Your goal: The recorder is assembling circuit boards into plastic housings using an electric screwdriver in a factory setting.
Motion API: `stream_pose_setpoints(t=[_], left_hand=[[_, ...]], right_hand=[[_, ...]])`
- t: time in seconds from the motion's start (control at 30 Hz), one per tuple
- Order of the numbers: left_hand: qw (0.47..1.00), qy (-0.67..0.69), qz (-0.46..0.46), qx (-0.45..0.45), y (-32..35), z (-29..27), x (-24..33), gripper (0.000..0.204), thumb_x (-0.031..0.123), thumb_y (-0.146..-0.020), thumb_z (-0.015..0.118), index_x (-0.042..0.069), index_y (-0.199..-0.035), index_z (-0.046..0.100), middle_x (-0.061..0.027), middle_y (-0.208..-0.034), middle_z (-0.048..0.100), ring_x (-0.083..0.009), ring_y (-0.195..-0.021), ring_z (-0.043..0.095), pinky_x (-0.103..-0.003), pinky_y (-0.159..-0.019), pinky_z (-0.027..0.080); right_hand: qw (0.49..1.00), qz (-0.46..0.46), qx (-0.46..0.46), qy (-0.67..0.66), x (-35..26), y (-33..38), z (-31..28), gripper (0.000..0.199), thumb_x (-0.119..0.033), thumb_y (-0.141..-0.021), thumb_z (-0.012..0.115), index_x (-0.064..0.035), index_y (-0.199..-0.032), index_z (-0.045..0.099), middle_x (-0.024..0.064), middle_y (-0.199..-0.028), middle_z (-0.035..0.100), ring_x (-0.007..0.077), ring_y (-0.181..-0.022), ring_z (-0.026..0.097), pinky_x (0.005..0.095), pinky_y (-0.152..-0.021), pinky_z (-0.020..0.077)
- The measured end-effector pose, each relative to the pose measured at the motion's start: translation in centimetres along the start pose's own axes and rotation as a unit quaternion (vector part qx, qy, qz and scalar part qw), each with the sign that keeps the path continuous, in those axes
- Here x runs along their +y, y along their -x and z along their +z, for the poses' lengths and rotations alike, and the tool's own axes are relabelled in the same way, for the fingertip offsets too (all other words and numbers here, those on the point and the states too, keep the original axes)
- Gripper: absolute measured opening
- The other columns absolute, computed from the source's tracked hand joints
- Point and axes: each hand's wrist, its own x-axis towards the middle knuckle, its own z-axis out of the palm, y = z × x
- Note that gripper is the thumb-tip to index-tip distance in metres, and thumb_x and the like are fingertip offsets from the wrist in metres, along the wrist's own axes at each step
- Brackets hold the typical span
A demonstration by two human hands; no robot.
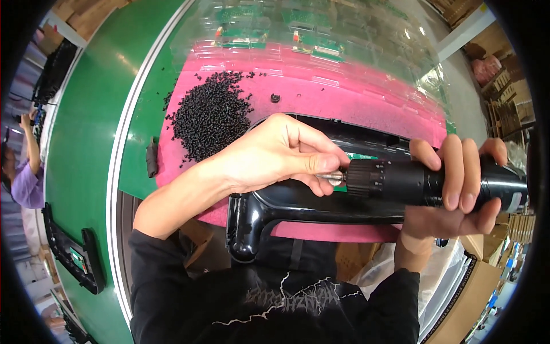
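Gripping a black power screwdriver (395, 182) with curled fingers of the right hand (455, 172); pinching its metal tip (336, 177) with the left hand (269, 152). Probably stiff, heavyish, best held mid-length. Held above glossy black housing (332, 203), before piled black parts (209, 117).

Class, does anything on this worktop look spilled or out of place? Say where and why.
A heap of small black pieces lies loose on the pink mat, uncontained, with strays around its edge; it resembles a spill, though it may be deliberate. A round black piece sits apart. No damage is evident.
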Motion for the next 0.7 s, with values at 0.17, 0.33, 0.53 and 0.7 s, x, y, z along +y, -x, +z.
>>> stream_pose_setpoints(t=[0.17,0.33,0.53,0.7], left_hand=[[0.965,-0.213,0.139,0.065,0.1,0.4,-0.3,0.014,0.003,-0.088,0.069,-0.006,-0.098,0.070,-0.0124,-0.086,0.071,-0.0160,-0.076,0.069,-0.027,-0.071,0.057],[0.952,-0.229,0.170,0.112,-0.3,0.4,0.0,0.016,0.000,-0.087,0.069,-0.006,-0.101,0.070,-0.0143,-0.092,0.071,-0.0164,-0.083,0.070,-0.027,-0.076,0.058],[0.952,-0.254,0.148,0.086,-0.5,0.0,0.0,0.021,-0.007,-0.083,0.069,-0.007,-0.104,0.069,-0.0147,-0.093,0.072,-0.0176,-0.085,0.070,-0.028,-0.080,0.058],[0.948,-0.267,0.152,0.084,-0.7,-0.1,0.0,0.023,-0.009,-0.081,0.070,-0.007,-0.104,0.069,-0.0144,-0.094,0.072,-0.0173,-0.086,0.071,-0.028,-0.081,0.058]], right_hand=[[0.999,-0.019,-0.018,0.042,0.1,0.7,-0.3,0.039,-0.015,-0.079,0.076,-0.0177,-0.108,0.050,-0.0076,-0.070,0.055,0.0071,-0.069,0.051,0.0312,-0.083,0.0320],[0.994,-0.071,0.010,0.079,-1.5,0.8,-0.1,0.035,-0.016,-0.075,0.075,-0.0176,-0.101,0.051,-0.0109,-0.065,0.055,0.0027,-0.064,0.050,0.0272,-0.083,0.0323],[0.991,-0.098,0.032,0.090,-1.3,0.7,-0.5,0.035,-0.017,-0.075,0.075,-0.0180,-0.100,0.051,-0.0115,-0.065,0.054,0.0020,-0.064,0.050,0.0277,-0.083,0.0321],[0.992,-0.079,0.041,0.091,-0.6,0.6,-0.6,0.036,-0.018,-0.074,0.076,-0.0194,-0.099,0.051,-0.0119,-0.064,0.054,0.0021,-0.063,0.049,0.0286,-0.083,0.0318]])
